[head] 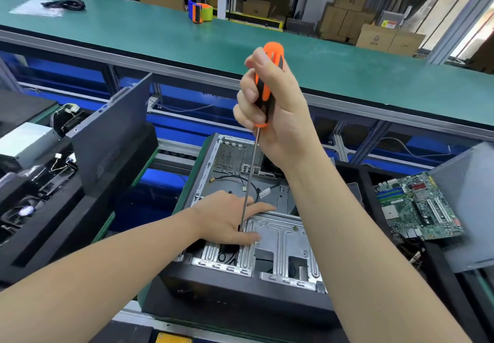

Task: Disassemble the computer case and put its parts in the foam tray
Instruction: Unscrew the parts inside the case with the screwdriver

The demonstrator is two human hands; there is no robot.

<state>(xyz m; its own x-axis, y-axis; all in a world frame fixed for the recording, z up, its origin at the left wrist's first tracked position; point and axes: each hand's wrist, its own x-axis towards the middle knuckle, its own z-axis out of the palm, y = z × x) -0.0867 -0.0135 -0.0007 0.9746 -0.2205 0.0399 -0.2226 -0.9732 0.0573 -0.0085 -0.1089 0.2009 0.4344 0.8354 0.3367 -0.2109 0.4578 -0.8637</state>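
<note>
An open computer case (187,289) lies on its side in front of me, black outside and bare metal inside. A silver drive bracket (283,238) spans its near half. My right hand (270,110) grips the orange-and-black handle of a long screwdriver (251,171), held upright. Its tip meets the bracket's left edge, right beside my left hand (230,219). That hand rests flat on the bracket with its fingers straight, steadying the shaft. Loose black cables (254,184) lie on the case floor behind.
A black foam tray (40,246) at left holds a fan, a silver power supply (24,142) and a dark side panel (115,134) standing on edge. A green motherboard (419,206) lies at right. Behind runs a green bench with a tape dispenser (200,11).
</note>
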